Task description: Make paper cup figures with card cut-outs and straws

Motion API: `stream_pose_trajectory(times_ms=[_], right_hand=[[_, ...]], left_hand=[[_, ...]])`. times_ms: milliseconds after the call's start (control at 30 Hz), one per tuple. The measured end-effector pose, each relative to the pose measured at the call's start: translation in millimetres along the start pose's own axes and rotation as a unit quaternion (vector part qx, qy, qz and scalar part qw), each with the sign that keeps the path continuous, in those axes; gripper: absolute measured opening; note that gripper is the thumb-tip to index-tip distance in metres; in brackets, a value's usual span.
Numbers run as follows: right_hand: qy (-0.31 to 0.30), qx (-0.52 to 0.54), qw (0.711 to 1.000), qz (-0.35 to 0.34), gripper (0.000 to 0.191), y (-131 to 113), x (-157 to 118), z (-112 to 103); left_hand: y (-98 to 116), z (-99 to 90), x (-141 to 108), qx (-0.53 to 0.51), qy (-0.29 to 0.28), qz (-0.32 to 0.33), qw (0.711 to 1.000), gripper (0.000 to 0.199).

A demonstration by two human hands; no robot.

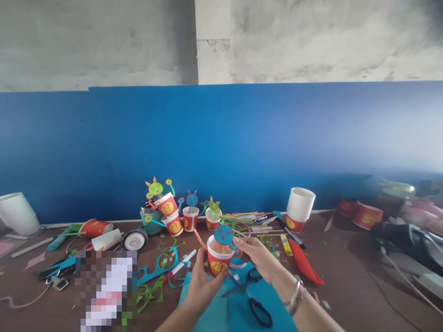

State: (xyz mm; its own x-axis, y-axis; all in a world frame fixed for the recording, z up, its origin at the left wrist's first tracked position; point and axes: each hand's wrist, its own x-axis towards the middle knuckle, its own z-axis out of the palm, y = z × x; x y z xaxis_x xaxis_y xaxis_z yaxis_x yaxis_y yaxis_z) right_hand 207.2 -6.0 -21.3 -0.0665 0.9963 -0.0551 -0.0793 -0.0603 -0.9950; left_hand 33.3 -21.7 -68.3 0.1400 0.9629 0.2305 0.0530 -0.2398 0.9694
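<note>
My left hand (202, 283) is wrapped round a red and white paper cup (219, 266) with a gold emblem, held upright. An orange straw (200, 240) sticks out from the cup's left side. Above the rim stands a round blue paper face (224, 234) with drawn features. My right hand (258, 256) pinches its right edge between thumb and fingers. Close to that hand, a small blue paper piece shows at the cup's right side. Beneath both hands lie blue paper sheets (209, 311) and black-handled scissors (260, 313).
Behind the cup stand finished-looking cup figures (190, 219) with paper faces. Paper scraps (157, 269), markers and a glue stick (286, 245) lie around. Stacked cups (300, 205) and a red pouch-like item (306, 263) are at right. A thermos (151, 221) stands left; a blue partition (242, 138) closes the back.
</note>
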Motion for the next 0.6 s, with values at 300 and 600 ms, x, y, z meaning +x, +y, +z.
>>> stream_pose_trajectory(times_ms=[300,600], right_hand=[[0.003,-0.105,0.994,-0.039,0.053,-1.7,3.4,-4.7],[0.017,-0.119,0.989,-0.083,0.052,-11.4,-2.4,0.5]], left_hand=[[-4.7,0.1,1.9,-0.024,-0.008,-0.003,1.0,0.053],[-12.6,-2.4,8.1,-0.017,0.054,-0.01,0.998,0.049]])
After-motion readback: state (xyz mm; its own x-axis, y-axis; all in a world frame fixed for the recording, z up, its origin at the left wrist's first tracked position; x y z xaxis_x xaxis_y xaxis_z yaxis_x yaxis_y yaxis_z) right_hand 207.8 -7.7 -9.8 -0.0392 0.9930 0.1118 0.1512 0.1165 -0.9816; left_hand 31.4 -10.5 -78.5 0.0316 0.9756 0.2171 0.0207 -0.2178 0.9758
